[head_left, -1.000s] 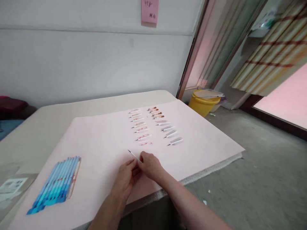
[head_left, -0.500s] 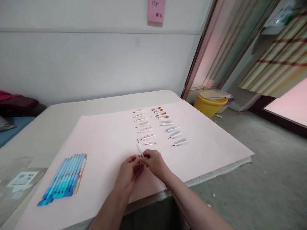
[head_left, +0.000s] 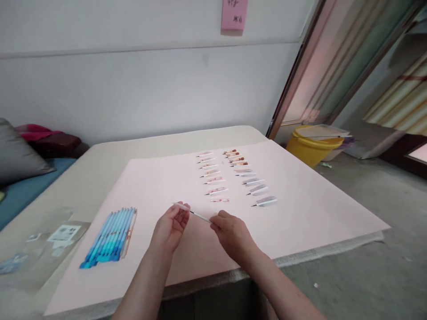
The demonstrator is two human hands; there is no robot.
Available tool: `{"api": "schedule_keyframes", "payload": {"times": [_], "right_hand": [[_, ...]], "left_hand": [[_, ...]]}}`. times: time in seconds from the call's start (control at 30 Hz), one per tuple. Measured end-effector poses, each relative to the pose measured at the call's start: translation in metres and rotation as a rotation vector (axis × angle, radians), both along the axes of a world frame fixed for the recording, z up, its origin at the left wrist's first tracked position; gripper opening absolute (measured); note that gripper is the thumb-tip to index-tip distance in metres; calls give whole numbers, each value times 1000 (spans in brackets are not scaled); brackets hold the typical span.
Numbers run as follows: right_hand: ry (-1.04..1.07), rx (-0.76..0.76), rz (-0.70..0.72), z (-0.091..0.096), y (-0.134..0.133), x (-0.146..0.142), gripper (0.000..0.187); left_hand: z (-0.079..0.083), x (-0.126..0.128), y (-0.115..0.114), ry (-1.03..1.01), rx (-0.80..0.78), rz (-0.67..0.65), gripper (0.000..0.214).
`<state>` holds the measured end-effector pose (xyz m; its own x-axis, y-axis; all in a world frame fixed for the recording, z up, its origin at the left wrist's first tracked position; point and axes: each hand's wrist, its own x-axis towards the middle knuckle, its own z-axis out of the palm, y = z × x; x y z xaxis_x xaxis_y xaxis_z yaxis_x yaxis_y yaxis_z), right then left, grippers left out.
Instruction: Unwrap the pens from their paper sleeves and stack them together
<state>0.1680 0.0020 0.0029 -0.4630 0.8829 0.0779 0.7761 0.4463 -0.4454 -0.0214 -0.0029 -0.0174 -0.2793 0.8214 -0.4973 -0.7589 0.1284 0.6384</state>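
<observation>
I have both hands above the near part of the pink sheet (head_left: 160, 186), apart from each other and joined by one thin line of parts. My left hand (head_left: 171, 227) is pinched on a pale, slender piece (head_left: 182, 206); my right hand (head_left: 233, 233) is closed, thumb against finger, on the rear end of a white refill (head_left: 201, 217). The refill slants over the sheet, its dark tip meeting the pale piece by my left fingers; I cannot tell whether it is inside.

Farther back on the sheet lie two columns: red-patterned barrels (head_left: 219, 200) and white refills in the left one, brown-topped pieces (head_left: 237, 159) and greyish barrels (head_left: 267, 201) in the right one. Blue pens (head_left: 111, 238) lie side by side on the sheet's left part. Left of the sheet is a clear bag (head_left: 40, 262); beyond its far right corner stands a yellow bin (head_left: 308, 151).
</observation>
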Motion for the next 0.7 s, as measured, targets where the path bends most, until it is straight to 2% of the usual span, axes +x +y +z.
{"api": "schedule_keyframes", "payload": {"times": [0.4, 0.7], "right_hand": [[-43, 2, -10, 0, 0, 0, 16], [11, 37, -20, -7, -1, -5, 14]], "left_hand": [[1, 0, 1, 14, 11, 20, 7], [16, 31, -11, 158, 120, -215, 14]]}}
